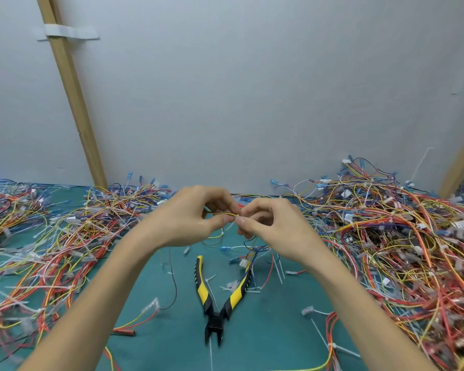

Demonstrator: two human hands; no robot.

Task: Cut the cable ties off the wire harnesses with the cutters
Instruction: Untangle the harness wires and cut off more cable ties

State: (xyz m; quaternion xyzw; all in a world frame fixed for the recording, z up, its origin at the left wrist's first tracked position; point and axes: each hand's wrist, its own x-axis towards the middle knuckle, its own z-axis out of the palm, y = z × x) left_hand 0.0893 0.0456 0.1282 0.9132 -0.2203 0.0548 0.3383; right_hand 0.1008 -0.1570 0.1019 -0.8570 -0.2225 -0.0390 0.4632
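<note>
My left hand (190,218) and my right hand (271,226) meet above the green mat, both pinching one small wire harness (227,214) of yellow and dark wires. Its loose ends and white connector (243,262) hang below my right hand. The cutters (219,298), with yellow and black handles, lie on the mat below my hands, handles spread, jaws apart and pointing toward me. Neither hand touches them. Cut white cable ties (277,267) lie scattered around the cutters.
Big tangled piles of coloured wire harnesses cover the mat at the left (51,242) and the right (402,236). A grey wall (239,89) stands behind, with wooden battens at the left (73,95) and far right. A green mat (172,330) shows in the middle.
</note>
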